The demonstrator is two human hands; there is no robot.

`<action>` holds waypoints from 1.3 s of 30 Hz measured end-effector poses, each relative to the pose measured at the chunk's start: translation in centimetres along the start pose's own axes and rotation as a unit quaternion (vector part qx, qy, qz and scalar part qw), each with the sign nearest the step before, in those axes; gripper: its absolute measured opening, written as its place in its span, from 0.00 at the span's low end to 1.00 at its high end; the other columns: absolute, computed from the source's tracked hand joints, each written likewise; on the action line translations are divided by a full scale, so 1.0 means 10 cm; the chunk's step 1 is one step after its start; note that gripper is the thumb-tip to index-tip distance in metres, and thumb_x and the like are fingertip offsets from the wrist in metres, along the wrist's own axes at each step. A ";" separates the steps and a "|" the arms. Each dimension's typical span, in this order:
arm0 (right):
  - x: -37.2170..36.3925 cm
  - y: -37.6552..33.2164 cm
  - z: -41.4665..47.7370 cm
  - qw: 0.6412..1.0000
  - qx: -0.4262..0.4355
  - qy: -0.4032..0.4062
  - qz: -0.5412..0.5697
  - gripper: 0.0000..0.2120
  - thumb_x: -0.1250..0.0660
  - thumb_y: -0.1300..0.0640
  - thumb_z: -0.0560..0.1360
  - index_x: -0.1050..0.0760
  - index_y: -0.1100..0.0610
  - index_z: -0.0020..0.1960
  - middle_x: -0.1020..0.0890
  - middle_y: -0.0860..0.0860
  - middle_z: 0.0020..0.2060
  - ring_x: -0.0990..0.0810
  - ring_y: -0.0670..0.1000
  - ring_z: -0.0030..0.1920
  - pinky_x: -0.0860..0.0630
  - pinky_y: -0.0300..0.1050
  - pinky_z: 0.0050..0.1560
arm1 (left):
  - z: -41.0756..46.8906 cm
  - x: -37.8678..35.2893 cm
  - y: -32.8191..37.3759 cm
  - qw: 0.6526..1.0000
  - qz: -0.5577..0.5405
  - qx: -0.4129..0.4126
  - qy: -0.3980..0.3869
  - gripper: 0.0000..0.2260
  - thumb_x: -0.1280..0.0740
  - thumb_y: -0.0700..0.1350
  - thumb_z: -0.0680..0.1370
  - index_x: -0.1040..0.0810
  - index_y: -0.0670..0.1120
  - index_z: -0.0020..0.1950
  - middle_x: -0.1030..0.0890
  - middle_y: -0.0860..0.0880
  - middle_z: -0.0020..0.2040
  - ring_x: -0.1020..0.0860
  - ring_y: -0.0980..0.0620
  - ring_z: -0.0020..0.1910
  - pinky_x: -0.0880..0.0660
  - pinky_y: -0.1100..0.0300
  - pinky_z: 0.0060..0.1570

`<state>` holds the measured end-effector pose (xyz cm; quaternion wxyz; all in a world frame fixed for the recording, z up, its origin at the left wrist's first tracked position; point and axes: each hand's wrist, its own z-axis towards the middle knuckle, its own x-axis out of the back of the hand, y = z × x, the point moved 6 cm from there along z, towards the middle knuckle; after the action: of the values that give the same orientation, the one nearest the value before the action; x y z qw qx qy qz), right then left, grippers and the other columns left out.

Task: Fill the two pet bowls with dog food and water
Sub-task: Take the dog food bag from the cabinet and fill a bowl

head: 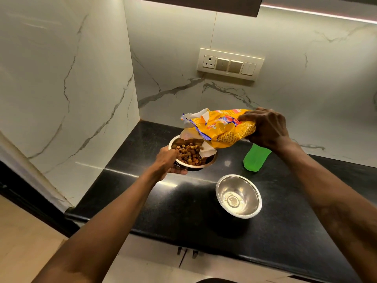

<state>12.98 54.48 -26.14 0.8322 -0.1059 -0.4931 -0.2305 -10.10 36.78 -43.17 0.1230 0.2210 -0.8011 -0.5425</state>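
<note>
My left hand (169,161) grips the near rim of a steel bowl (208,163) that is lifted off the black counter and holds brown dog food kibble (188,154). My right hand (267,128) clutches the closed end of a yellow dog food bag (222,129), tipped so its torn open mouth hangs over the bowl. A second steel bowl (239,196) stands on the counter nearer to me, with nothing inside. A green bottle (256,159) stands behind it, partly hidden under my right wrist.
The black counter (155,203) sits in a corner of white marble walls, left and back. A switch and socket panel (230,63) is on the back wall. Cabinet doors with dark handles (186,253) lie below the counter's front edge.
</note>
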 end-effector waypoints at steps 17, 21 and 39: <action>-0.02 0.05 -0.18 0.994 -0.090 -0.001 0.067 0.31 0.28 0.35 0.55 0.14 0.44 0.56 0.14 0.55 0.44 0.16 0.60 0.42 0.33 0.44 0.43 | -0.01 -0.03 -0.04 1.000 -0.016 0.002 -0.007 0.18 0.40 0.31 0.78 0.27 0.45 0.66 0.19 0.37 0.55 0.15 0.35 0.49 0.15 0.46 0.39; -0.04 0.12 -0.25 0.987 -0.132 0.011 0.092 0.33 0.32 0.32 0.54 0.14 0.44 0.55 0.12 0.55 0.44 0.14 0.58 0.43 0.27 0.46 0.43 | -0.02 0.01 -0.07 1.000 -0.015 0.005 -0.003 0.20 0.41 0.30 0.78 0.28 0.45 0.67 0.19 0.36 0.56 0.16 0.36 0.50 0.15 0.46 0.40; -0.42 0.47 -0.72 0.893 -0.295 -0.001 0.339 0.15 0.17 0.68 0.63 0.16 0.53 0.42 0.14 0.57 0.41 0.17 0.52 0.40 0.18 0.53 0.49 | -0.03 0.05 -0.54 0.997 0.044 0.064 0.012 0.19 0.40 0.29 0.77 0.29 0.48 0.63 0.20 0.40 0.56 0.14 0.38 0.48 0.15 0.41 0.42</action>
<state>19.14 56.79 -33.10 0.7899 -0.5072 -0.3377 -0.0688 -9.22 34.58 -48.03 0.1419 0.1993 -0.8414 -0.4818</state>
